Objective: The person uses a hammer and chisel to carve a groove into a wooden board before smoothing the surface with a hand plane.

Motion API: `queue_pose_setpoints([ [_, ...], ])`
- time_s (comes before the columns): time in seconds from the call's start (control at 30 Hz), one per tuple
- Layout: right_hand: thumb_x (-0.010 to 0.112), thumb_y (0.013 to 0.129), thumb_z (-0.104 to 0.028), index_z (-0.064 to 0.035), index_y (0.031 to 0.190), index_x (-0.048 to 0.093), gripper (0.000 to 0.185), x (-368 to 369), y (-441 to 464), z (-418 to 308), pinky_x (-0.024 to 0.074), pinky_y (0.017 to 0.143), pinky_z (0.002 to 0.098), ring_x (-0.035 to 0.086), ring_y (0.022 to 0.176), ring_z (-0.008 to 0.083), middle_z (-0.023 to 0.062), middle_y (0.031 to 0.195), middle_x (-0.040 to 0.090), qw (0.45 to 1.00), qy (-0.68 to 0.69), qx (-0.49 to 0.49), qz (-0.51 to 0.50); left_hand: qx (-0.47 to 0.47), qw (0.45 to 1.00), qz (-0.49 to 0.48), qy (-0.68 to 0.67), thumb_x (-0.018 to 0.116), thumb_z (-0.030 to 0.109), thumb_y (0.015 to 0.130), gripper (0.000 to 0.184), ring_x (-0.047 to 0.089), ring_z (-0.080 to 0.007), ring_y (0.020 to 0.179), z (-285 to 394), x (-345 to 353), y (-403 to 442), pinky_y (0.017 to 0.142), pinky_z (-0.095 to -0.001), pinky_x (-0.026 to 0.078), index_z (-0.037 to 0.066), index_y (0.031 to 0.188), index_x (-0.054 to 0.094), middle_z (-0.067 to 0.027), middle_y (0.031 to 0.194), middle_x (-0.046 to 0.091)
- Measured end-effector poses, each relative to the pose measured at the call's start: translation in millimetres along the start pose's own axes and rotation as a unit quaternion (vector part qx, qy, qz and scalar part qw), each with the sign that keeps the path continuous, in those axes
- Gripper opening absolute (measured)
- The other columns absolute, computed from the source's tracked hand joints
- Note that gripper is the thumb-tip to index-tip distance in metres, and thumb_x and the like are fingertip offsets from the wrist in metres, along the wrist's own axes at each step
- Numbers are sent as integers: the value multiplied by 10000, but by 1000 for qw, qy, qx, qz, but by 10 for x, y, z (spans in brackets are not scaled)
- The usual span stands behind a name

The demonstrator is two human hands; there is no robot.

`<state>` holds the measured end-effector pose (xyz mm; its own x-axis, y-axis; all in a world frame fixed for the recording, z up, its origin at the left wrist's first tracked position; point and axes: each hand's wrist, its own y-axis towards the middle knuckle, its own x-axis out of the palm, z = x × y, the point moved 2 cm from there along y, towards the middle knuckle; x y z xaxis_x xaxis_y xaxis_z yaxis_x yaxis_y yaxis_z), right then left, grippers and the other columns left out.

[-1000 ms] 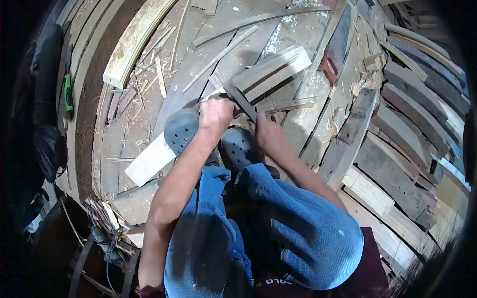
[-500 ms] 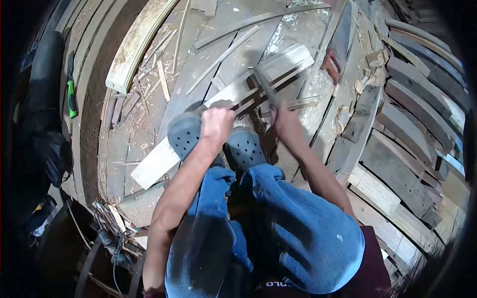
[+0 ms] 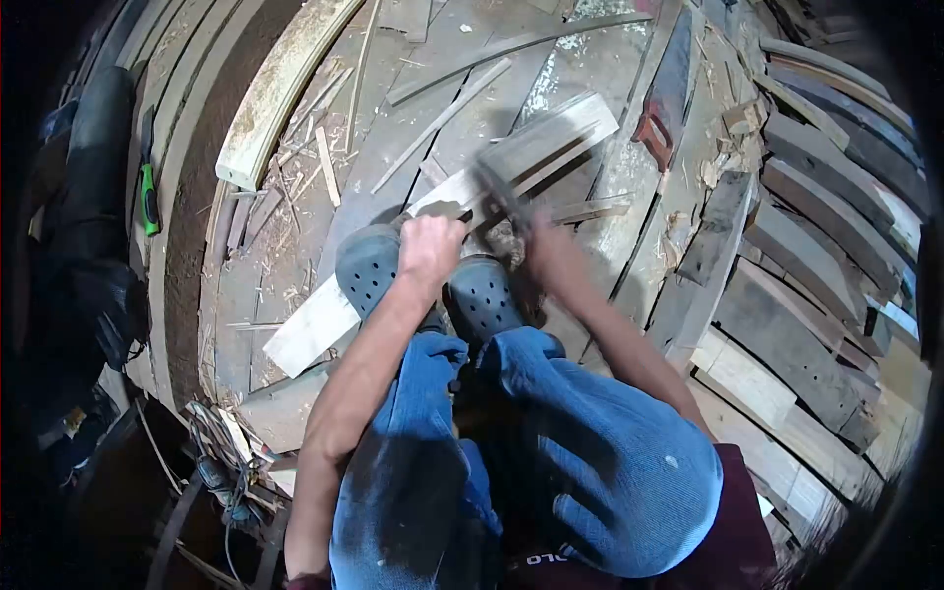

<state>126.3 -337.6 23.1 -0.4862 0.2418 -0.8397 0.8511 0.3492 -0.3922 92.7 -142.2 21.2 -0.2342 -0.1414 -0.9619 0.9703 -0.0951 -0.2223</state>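
The right hand (image 3: 549,254) is gripping a blurred dark flat bar (image 3: 501,190); the left hand (image 3: 431,246) is clenching at a pale wooden board (image 3: 456,190)'s edge, contents unclear.

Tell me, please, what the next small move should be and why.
Probably one short stroke with the dark, elongated tool: the right hand grips it over the pale, rectangular wooden board, the closed left hand sits nearby, and the grey, perforated left clog seems to rest on that board.
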Motion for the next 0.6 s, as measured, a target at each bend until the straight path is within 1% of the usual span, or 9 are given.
queue_pose_setpoints([
  [0.1,452,979,-236,-14,1079,447,243,-75,71,57,481,618,568,619,710,482,284,769,634,993,19,97,69,-7,1000,-22,4,612,146,798,114,705,-220,744,73,18,-70,623,-350,555,159,756,717,-67,770,703],
  [0.13,489,963,-260,-21,1071,451,265,263,-108,27,474,643,578,620,722,475,287,766,629,997,-29,31,69,-4,1000,-18,2,611,147,798,114,704,-218,743,88,30,-65,620,-351,554,160,757,717,-69,772,703],
  [0.2,516,944,-263,-30,1067,452,271,204,-308,-263,473,662,584,617,726,477,284,759,627,998,11,-42,-46,1,1000,-13,7,611,147,799,115,703,-216,740,44,51,-58,615,-354,552,163,760,718,-71,777,702],
  [0.23,541,929,-267,-25,1047,451,284,133,-113,-135,475,648,573,616,722,477,290,756,621,995,-59,-4,-82,-14,1000,-16,8,606,146,806,120,702,-216,747,23,46,-43,622,-357,550,160,761,717,-69,772,701],
  [0.27,534,936,-272,-18,1031,454,283,1,-26,-21,483,639,560,618,715,469,284,743,620,998,18,-57,-4,-14,1000,-2,19,605,147,809,121,702,-218,749,-27,52,-10,622,-359,550,156,758,715,-69,771,701],
  [0.37,538,942,-261,-2,1020,452,283,-75,-28,-165,481,616,563,611,688,476,273,707,609,991,90,47,82,-12,1000,-23,-4,602,158,818,128,703,-219,763,46,20,-78,630,-362,549,151,750,710,-61,768,702],
  [0.47,532,945,-264,-6,1027,439,286,241,-313,-239,482,617,562,608,700,501,291,728,609,997,33,-63,-21,-8,1000,-18,8,595,170,825,129,704,-217,757,13,122,-48,622,-364,548,156,772,712,-57,772,703],
  [0.53,549,939,-299,-27,1021,455,299,43,2,22,482,571,571,626,642,471,259,675,619,999,-33,-33,23,-31,998,-57,-13,565,145,808,161,700,-294,810,32,6,-47,717,-414,543,105,791,721,-138,827,704],
  [0.6,571,927,-309,-48,1011,467,294,-163,203,166,474,571,586,624,641,470,262,678,620,992,29,24,120,-32,997,-61,-20,563,145,811,167,701,-297,825,31,46,-57,725,-415,544,99,800,723,-143,850,707],
])
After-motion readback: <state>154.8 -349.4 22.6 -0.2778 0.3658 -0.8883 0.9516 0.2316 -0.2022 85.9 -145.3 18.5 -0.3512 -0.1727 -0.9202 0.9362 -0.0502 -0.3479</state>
